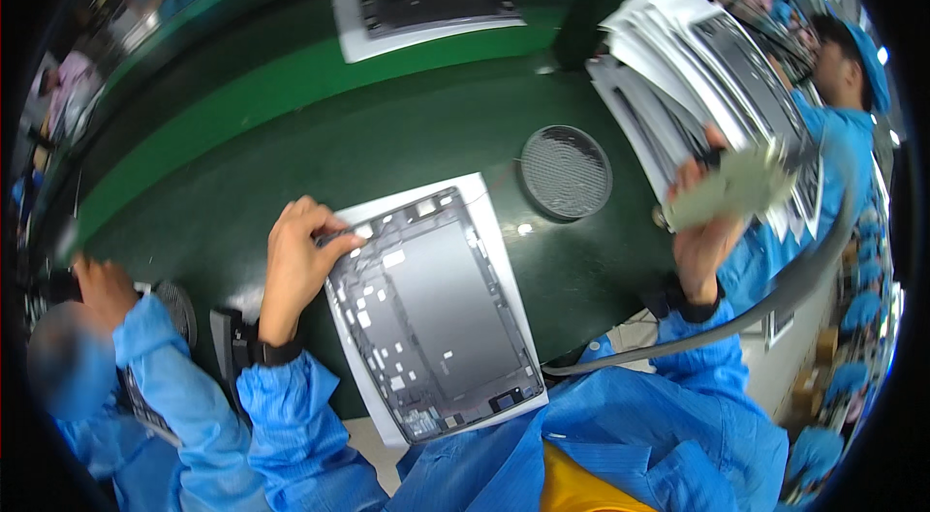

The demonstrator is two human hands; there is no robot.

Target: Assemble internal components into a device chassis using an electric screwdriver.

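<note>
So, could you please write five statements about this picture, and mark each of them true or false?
1. The left hand touches the dark panel near its upper-left corner. True.
2. The right hand is empty. False: it holds a pale, blurred piece.
3. A round mesh-textured object lies right of the panel. True.
4. The panel lies directly on the green table. False: a white sheet is under it.
5. Another dark panel lies farther back, on a second white sheet. True.

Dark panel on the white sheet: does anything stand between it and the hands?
Nothing visible. The left hand touches the dark panel; between panel and right hand lies green table, with a round mesh dish farther back.
</note>
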